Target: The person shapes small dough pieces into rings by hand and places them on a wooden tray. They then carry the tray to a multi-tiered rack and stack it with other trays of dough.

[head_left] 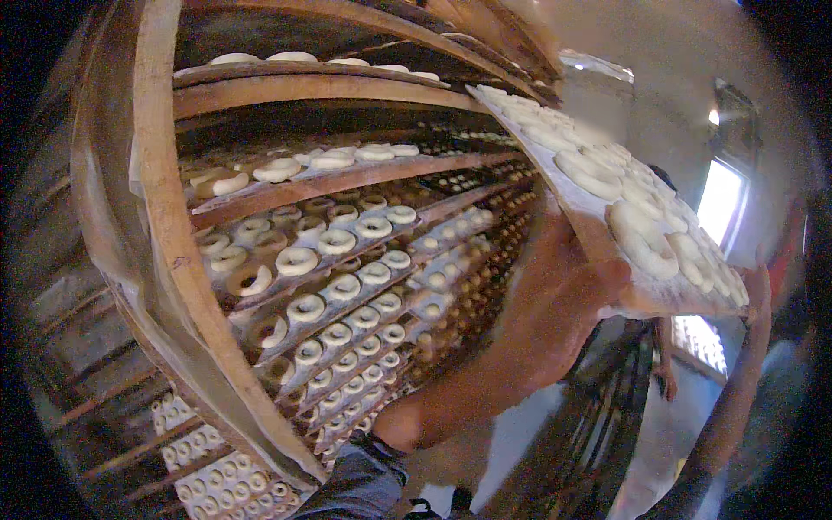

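A long wooden board (pixel 582 227) covered with pale raw dough rings (pixel 594 173) is held up at a tilt before me. My left hand (pixel 600 282) grips its near left corner, the fingers partly hidden beneath. At the near right corner my right hand (pixel 757 290) holds the edge. The board's far end reaches up by the upper shelves of a wooden rack (pixel 195 286); whether it touches them I cannot tell. More dough rings (pixel 297 260) lie on boards along the rack's shelves, to the left of my left forearm.
The rack's wooden upright (pixel 159 173) stands at the left, with a translucent plastic sheet (pixel 139 251) hanging beside it. Behind the board, another person's hand (pixel 666 383) hangs down. A further board with dough pieces (pixel 698 343) shows at the right, below a bright window (pixel 721 201).
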Tool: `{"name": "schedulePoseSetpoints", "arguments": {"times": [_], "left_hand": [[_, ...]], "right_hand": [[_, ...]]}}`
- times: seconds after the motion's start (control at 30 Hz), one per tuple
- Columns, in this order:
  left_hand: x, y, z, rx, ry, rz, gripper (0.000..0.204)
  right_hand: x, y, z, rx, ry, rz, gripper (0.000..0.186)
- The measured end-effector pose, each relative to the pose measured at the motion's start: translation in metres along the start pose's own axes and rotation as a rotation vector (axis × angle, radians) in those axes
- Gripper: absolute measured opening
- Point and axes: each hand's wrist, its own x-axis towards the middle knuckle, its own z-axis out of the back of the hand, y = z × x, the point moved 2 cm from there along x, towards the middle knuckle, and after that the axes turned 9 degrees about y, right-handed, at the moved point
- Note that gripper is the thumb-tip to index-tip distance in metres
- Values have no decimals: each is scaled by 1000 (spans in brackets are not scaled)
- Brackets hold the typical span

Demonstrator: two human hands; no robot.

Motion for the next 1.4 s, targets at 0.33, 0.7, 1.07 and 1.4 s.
{"name": "schedulePoseSetpoints", "arguments": {"times": [0.33, 0.7, 1.07, 1.4], "left_hand": [[87, 133, 91, 136, -71, -217, 74], [175, 186, 175, 552, -242, -439, 81], [227, 127, 272, 1058, -544, -668, 87], [244, 63, 351, 1313, -809, -771, 49]], "right_hand": [[242, -86, -137, 124, 316, 161, 62], [382, -77, -282, 165, 531, 343, 59], [479, -46, -422, 133, 579, 497, 55], [547, -3, -531, 106, 592, 622, 52]]}}
